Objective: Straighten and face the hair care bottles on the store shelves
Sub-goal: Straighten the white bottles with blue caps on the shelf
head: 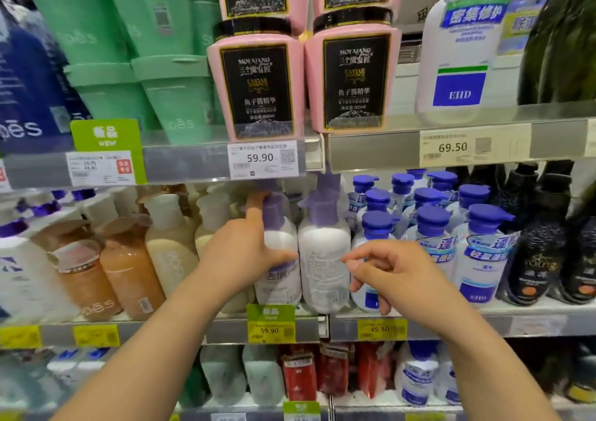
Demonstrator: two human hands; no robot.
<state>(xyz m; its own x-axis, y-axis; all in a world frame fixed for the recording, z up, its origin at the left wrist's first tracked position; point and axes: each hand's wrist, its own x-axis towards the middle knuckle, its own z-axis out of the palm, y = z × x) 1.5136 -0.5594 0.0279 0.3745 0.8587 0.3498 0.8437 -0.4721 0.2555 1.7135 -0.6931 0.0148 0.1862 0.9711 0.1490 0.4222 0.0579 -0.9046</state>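
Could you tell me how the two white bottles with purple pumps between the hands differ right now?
The left bottle is gripped by the left hand; the right bottle stands free, the right hand beside it. The left bottle shows large label lettering, the right one fine print. Both have white bodies and purple pumps.

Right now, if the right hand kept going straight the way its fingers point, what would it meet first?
Probably the white purple-pump bottle turned back-label out: the right hand's thumb and forefinger point left at its side, apparently just short of touching. Depth is unclear.

Head view, close, facing shelves (419, 150)
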